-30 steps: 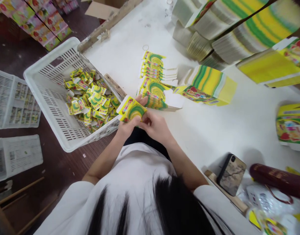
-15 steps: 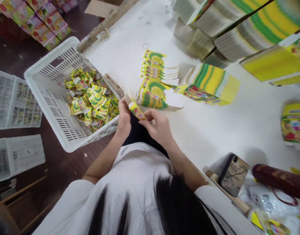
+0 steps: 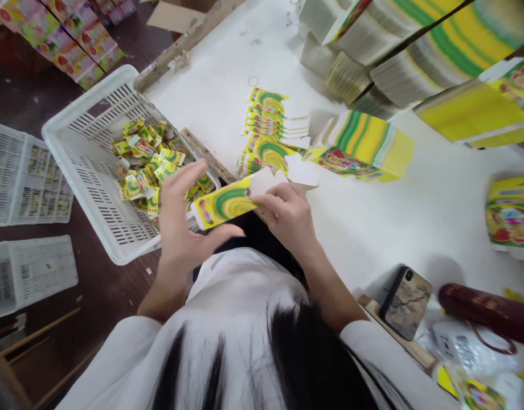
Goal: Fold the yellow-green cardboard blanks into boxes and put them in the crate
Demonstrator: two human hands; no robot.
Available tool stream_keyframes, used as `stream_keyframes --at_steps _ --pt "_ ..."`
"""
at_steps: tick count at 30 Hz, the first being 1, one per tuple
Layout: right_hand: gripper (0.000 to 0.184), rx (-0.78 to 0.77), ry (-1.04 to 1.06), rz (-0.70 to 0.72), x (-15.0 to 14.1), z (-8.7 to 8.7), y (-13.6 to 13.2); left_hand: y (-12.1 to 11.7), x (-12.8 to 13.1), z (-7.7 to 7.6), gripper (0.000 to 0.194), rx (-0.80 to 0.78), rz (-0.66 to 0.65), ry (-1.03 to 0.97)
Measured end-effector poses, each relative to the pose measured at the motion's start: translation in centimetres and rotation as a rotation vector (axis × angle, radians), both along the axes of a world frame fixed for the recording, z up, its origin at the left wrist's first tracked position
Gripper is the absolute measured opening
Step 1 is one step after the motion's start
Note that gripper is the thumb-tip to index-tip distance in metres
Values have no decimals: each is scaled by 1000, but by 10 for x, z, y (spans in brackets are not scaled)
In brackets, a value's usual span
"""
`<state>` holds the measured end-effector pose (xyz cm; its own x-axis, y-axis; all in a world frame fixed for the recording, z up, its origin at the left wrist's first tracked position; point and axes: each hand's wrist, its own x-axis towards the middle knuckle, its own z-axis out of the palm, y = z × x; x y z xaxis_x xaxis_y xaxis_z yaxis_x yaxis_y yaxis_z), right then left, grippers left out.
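Both hands hold a small yellow-and-green carton [image 3: 226, 203] over the table's near edge. My left hand [image 3: 180, 219] has its thumb under the carton and its fingers stretched up above the white basket [image 3: 80, 171]. My right hand [image 3: 287, 213] pinches the carton's white end flap. Just beyond lie flat carton blanks [image 3: 270, 151] of the same print, stacked on the white table [image 3: 394, 222]. The basket holds several folded small cartons [image 3: 148, 165].
A larger striped box [image 3: 364, 148] lies past the blanks, and tall stacks of printed card [image 3: 416, 51] fill the far right. A phone [image 3: 405, 302] and a dark red case [image 3: 484, 310] sit at the near right. More white crates [image 3: 23, 182] stand on the floor at the left.
The carton went from edge-on between my fingers to lying lengthwise, stretched out. My left hand dropped lower and opened its fingers; my right hand moved onto the white flap.
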<state>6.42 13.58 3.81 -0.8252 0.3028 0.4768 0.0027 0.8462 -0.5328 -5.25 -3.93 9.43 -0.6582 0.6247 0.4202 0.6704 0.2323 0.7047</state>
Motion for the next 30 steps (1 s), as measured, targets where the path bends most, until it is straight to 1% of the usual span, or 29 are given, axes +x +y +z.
stream_keyframes --at_steps 1,2,3,4,5,6,7,9,10,11,12,14,15,17,18,19,21,23,24,26,27,28,30 --pt "22 30 24 24 0 1 -2 1 1 3 95 -104 -79 44" --pt "22 46 43 38 1 2 -4 3 2 2 97 -200 -147 63" --pt "22 47 56 41 1 3 -5 6 2 -3 97 -286 -197 48" --pt "21 33 62 34 2 4 -6 11 2 -10 93 -366 -219 -4" --pt "19 2 67 18 3 4 -6 15 2 -18 85 -423 -212 -65" --pt "18 -49 75 -10 4 5 -5 19 2 -27 76 -456 -175 -121" --pt "22 -123 90 -41 5 5 -4 22 2 -35 68 -465 -128 -159" --pt "50 -328 124 -83 6 4 -1 26 5 -47 59 -433 -46 -178" --pt "62 -456 127 -82 6 2 0 28 7 -50 58 -406 -43 -166" --pt "69 -602 108 -57 5 0 0 28 9 -52 59 -378 -73 -150" --pt "70 -757 66 0 4 -1 -1 29 11 -53 60 -347 -121 -135" --pt "64 -1044 -51 157 0 -5 -3 30 15 -55 67 -269 -233 -105" --pt "59 -1161 -105 235 -2 -6 -4 30 16 -56 71 -226 -276 -87" --pt "53 -1331 -163 347 -6 -8 -7 30 17 -59 77 -156 -320 -39" --pt "52 -1386 -168 361 -7 -9 -8 29 17 -60 78 -135 -318 -13" --pt "52 -1424 -166 344 -8 -10 -9 29 17 -62 76 -126 -305 10" --pt "59 -1438 -148 259 -9 -14 -9 28 16 -64 69 -130 -277 44" --pt "69 -1361 -108 199 -8 -17 -9 28 14 -66 64 -149 -274 39" --pt "74 -1294 -94 217 -7 -17 -9 28 14 -67 64 -159 -278 18" --pt "80 -1105 -92 325 -5 -14 -7 29 13 -69 66 -154 -285 -34" --pt "78 -984 -102 377 -4 -11 -6 30 13 -71 69 -136 -278 -56" --pt "70 -859 -115 408 -3 -9 -6 31 13 -73 73 -113 -263 -73" --pt "48 -649 -116 393 -2 -4 -6 34 14 -76 75 -76 -220 -87"
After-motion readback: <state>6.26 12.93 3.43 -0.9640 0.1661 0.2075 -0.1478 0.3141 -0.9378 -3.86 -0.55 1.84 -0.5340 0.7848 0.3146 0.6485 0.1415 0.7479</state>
